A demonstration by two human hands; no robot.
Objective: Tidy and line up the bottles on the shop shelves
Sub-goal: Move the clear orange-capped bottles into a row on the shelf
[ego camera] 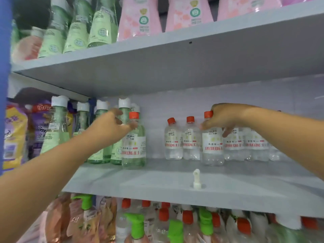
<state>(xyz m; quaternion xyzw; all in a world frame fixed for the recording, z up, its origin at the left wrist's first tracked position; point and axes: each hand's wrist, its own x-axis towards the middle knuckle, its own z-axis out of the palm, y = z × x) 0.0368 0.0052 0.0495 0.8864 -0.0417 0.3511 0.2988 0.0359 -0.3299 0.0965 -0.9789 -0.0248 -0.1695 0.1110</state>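
Head view puts us before grey shop shelves [175, 67], three boards deep. We reach onto the middle shelf [157, 181] with both arms.

On the top board we count three pink pouches [140, 18] to the right and about four green-labelled bottles [103, 25] to the left, all blurred. Left of the middle shelf hang purple and yellow refill bags [15, 134].

On the middle shelf's left side stand tall green-tinted bottles with white caps [57, 127]; we count four caps clearly, more behind we cannot tell. Our bottles to tidy are small, clear, filled with colourless liquid, with orange-red screw caps and white labels printed in red. We count seven: one front bottle [134, 142] apart on the left, just beside the green ones, two back bottles [182, 139] standing by the rear wall, one gripped bottle [213, 146], and three partly hidden behind our right arm [249, 144].

Our left hand [108, 125] has its fingers spread loosely around the front bottle's neck, fingertips touching its shoulder. Our right hand [224, 118] curls over the gripped bottle's cap and neck, holding it.

One small white shelf peg [196, 178] stands on the front of the board.
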